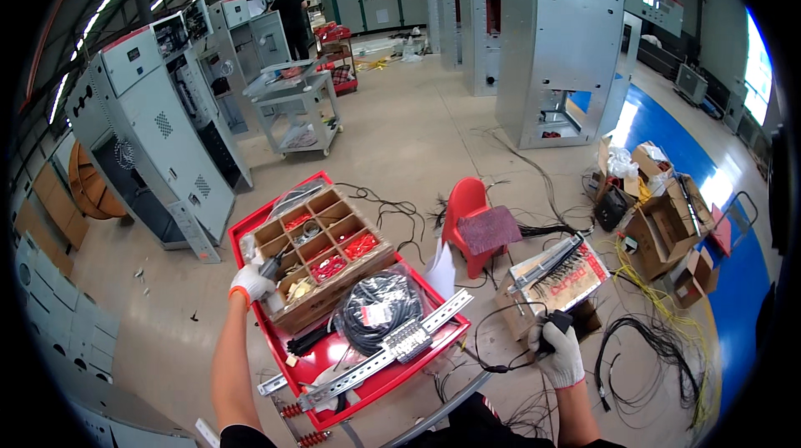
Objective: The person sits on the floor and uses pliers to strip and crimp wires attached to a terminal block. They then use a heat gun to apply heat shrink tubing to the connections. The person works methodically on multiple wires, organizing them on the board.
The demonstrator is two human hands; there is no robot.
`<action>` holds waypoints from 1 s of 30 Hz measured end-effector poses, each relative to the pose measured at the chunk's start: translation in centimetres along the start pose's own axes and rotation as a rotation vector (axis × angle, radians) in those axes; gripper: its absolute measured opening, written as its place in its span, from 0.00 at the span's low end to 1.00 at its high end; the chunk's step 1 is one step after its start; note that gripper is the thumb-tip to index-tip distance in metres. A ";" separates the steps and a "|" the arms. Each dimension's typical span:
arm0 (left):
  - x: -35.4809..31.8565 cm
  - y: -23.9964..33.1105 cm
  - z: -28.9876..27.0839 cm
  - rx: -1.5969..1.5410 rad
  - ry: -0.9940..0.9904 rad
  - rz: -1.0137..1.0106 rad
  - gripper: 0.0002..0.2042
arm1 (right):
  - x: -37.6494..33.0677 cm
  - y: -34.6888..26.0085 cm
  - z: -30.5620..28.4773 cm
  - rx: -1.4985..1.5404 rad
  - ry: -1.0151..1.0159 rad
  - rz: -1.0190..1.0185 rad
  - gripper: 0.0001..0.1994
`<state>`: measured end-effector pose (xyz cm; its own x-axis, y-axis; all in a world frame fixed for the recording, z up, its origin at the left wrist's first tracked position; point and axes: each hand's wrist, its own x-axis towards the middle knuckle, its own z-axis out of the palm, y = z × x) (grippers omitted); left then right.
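Observation:
My left hand (253,284), in a white glove with an orange cuff, is closed at the left end of a divided wooden box (334,289). A dark grey object (270,266) shows at its fingertips; its kind cannot be made out. The box's compartments hold red and pale small parts. It rests on a red tray (425,281) beside a bagged coil of black cable (380,312) and a slotted metal rail (392,354). My right hand (561,356), also gloved, is closed around a black object (557,320) near a looped black cable (492,367).
A carton (557,274) with a bundle of dark wires on top stands by my right hand. Behind it is a red plastic chair (467,206). Loose black cables (651,348) and yellow wires (688,335) lie on the floor. Grey cabinets (559,39) stand farther back, and a person (292,18) is far off.

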<state>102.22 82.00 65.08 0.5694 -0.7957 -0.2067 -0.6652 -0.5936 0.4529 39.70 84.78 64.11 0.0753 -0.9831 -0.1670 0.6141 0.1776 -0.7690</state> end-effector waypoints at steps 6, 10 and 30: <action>-0.8 -1.1 1.3 -0.305 0.026 -0.097 0.13 | 2.3 -3.8 -8.4 0.056 0.017 -0.071 0.09; 2.1 -3.3 3.4 -0.094 0.199 -0.255 0.16 | 7.8 -7.0 -14.7 0.079 0.034 -0.014 0.12; -21.5 27.4 14.6 -0.985 0.199 -0.234 0.15 | 41.3 0.4 -8.6 0.200 -0.078 0.347 0.13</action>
<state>64.73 81.09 69.26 0.7631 -0.5850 -0.2746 0.1128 -0.2978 0.9479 36.25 44.64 51.62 0.3595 -0.8683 -0.3417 0.6822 0.4945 -0.5386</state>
